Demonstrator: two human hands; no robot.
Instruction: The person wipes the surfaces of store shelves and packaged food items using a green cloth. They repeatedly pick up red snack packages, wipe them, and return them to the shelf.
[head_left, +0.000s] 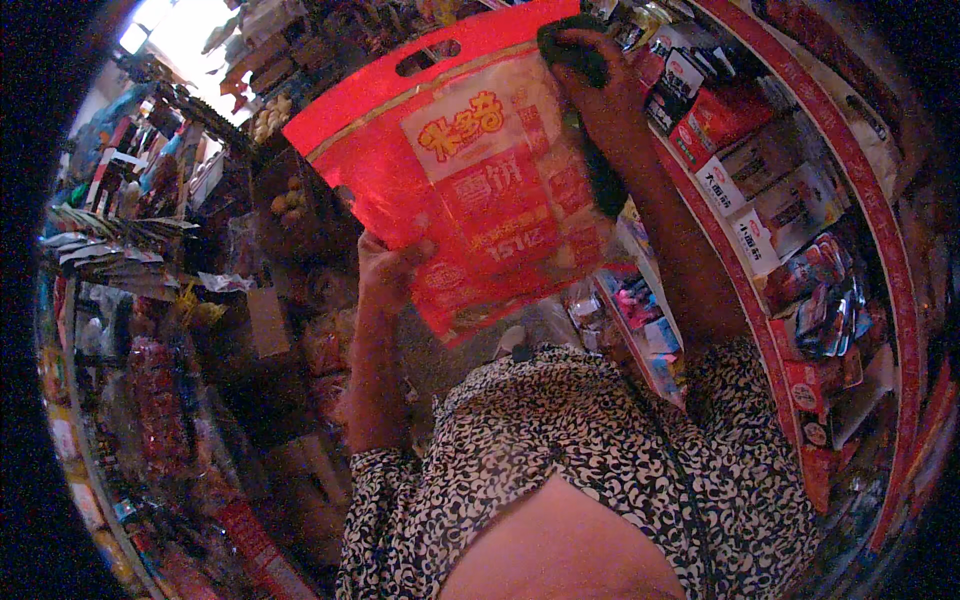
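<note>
A large red plastic snack bag with a transparent window is held up, tilted, in front of my body. Its top band has a cut-out carry handle, and the front bears printed writing. My left hand grips the lower left edge, thumb over the front. At the upper right corner my right hand holds a dark cloth against the bag. More dark cloth hangs below that hand, along the bag's right side. Some fingers of both hands are hidden.
Close on my right, shelves with red edge strips carry packaged snacks and open display boxes. Racks of packets stand on the left. Cardboard boxes sit low at the left. Bright light enters through an opening at the upper left.
</note>
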